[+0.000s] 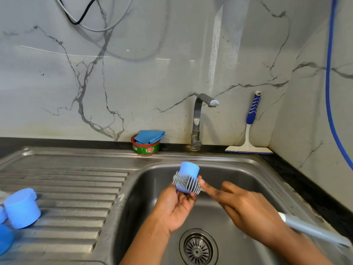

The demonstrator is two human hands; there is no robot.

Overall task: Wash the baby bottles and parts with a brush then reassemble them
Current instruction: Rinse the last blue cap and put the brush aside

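On the ribbed drainer of the stainless steel sink (76,188), at the far left, a round light-blue plastic bottle cap (22,208) lies tilted. A darker blue plastic part (5,240) sits just beside it, cut off by the picture's edge. Behind the sink, on the black worktop (57,142), stands a round green-and-red tub (147,149) lettered "Exo", with a folded blue cloth (150,136) resting on top. Over the basin, the left hand (173,209) pinches a second light-blue cylindrical cap (189,170) by its lower end, its closed top tilted up and away. The grey comb-like bristle head of a bottle brush (188,183) lies across this cap's side, touching it. The right hand (246,209), blurred, is curled round the brush's shaft with the forefinger stretched toward the bristles, and the grey handle juts out to the right. A chrome tap (196,121) stands behind. A white squeegee with a blue grip (250,131) leans on the marble wall.
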